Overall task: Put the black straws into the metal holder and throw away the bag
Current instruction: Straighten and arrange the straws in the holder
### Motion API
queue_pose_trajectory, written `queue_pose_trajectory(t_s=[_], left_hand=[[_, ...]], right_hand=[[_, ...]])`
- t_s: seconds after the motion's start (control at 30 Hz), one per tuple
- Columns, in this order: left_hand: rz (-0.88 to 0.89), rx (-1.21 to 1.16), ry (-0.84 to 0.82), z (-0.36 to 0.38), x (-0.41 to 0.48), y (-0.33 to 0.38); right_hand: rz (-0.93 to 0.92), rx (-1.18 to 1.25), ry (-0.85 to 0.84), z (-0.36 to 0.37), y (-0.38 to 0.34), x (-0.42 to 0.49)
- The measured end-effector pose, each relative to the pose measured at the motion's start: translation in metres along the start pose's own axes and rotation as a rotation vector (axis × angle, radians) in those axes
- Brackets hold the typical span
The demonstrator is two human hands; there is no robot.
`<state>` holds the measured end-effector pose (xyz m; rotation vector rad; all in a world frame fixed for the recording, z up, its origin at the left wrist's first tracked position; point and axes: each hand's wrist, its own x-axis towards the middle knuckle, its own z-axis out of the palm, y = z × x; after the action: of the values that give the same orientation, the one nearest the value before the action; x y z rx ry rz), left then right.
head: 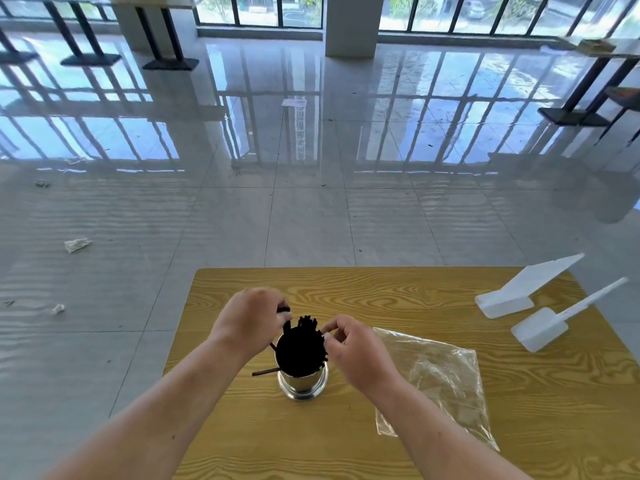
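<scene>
Black thin plastic straws [300,346] are pinched by the curled fingers of the left hand [247,322] and the right hand [358,353]. They stand bunched in a shiny cylindrical metal holder [303,384]. One loose straw [265,373] lies left of it on the yellow wood-grain table [346,292]. A clear plastic bag [440,382] lies flat just to its right.

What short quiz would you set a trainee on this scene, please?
1. True or false: the bag lies on the table, right of the holder.
2. Most straws are: A in the holder, B in the bag, C on the floor?
3. Fill in: a loose straw lies ___ of the holder.
Key: 1 true; 2 A; 3 left.
</scene>
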<state>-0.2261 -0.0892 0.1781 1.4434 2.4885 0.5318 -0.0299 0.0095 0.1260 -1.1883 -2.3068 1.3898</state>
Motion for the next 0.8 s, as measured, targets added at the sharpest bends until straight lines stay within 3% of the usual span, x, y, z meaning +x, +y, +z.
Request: queue_pose_trajectory(t_s=[0.37, 0.53, 0.6, 0.7, 0.8], left_hand=[[-0.065, -0.112, 0.091, -0.056, 0.012, 0.002], [-0.112, -0.262, 0.259, -0.081, 0.013, -0.004], [-0.165, -0.417, 0.324, -0.083, 0.012, -0.008], [-0.319, -0.877, 0.272, -0.074, 0.008, -0.009], [-0.457, -1.239, 0.137, -0.056, 0.004, -0.008]], right_hand=[[0.016, 0.058, -0.03, -0.004, -0.022, 0.007], [0.018, 0.126, -0.044, -0.004, -0.026, 0.007], [0.014, 0.172, -0.062, -0.004, -0.03, 0.007], [0.04, 0.31, -0.178, -0.008, -0.043, 0.011], [0.183, 0.712, -0.235, -0.016, -0.059, 0.016]])
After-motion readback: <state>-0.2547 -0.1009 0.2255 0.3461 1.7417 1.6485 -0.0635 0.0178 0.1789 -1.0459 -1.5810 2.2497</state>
